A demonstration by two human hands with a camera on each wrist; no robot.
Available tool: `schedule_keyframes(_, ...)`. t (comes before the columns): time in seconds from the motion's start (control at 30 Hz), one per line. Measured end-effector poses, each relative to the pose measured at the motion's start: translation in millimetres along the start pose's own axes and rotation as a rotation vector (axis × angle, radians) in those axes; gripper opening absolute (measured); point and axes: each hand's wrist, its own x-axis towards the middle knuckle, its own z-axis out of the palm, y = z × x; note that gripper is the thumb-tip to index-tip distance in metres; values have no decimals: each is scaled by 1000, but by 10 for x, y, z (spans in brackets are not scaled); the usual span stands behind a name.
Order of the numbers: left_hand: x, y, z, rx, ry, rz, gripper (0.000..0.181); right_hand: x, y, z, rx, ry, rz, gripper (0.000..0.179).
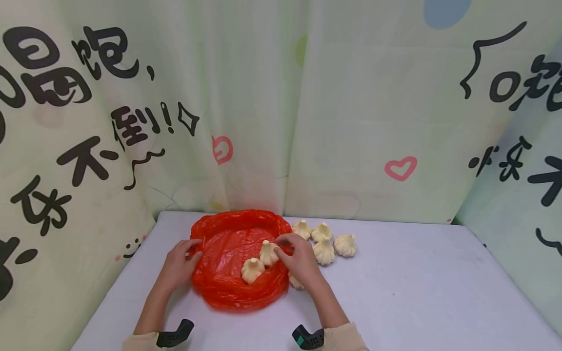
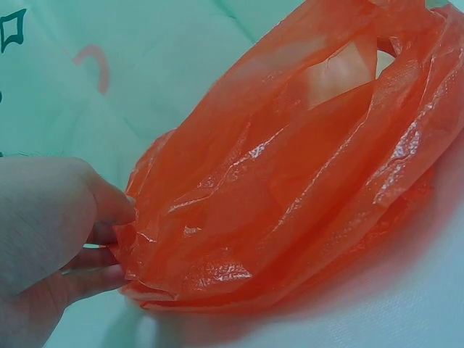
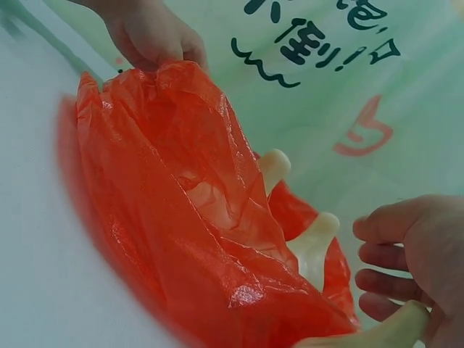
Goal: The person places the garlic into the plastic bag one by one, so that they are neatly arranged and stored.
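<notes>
A red plastic bag (image 1: 219,253) lies on the table with its mouth spread wide. Inside, toward its right side, sit two pale garlic bulbs, a nearer one (image 1: 252,271) and a farther one (image 1: 268,253). My left hand (image 1: 179,263) pinches the bag's left rim between thumb and fingers, as the left wrist view also shows. Over the right rim reaches my right hand (image 1: 300,258), its fingertips close to the farther bulb. In the right wrist view a gap shows between those relaxed fingers (image 3: 384,283) and the bulb (image 3: 313,250), and nothing is held.
Several more garlic bulbs (image 1: 324,251) stand on the white table (image 1: 417,282) just right of the bag. One of them (image 1: 295,281) is partly hidden under the right hand. A pale green curtain (image 1: 351,122) with black lettering surrounds the table at the back and sides.
</notes>
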Motion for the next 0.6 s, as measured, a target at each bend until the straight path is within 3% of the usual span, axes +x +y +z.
schedule_keyframes(0.27, -17, 26, -10, -3, -9, -11, 41, -53, 68, -74, 23, 43, -66, 16)
schedule_keyframes(0.6, -9, 29, -1, -2, -9, -2, 41, -164, 115, -134, 58, 57, -92, 15)
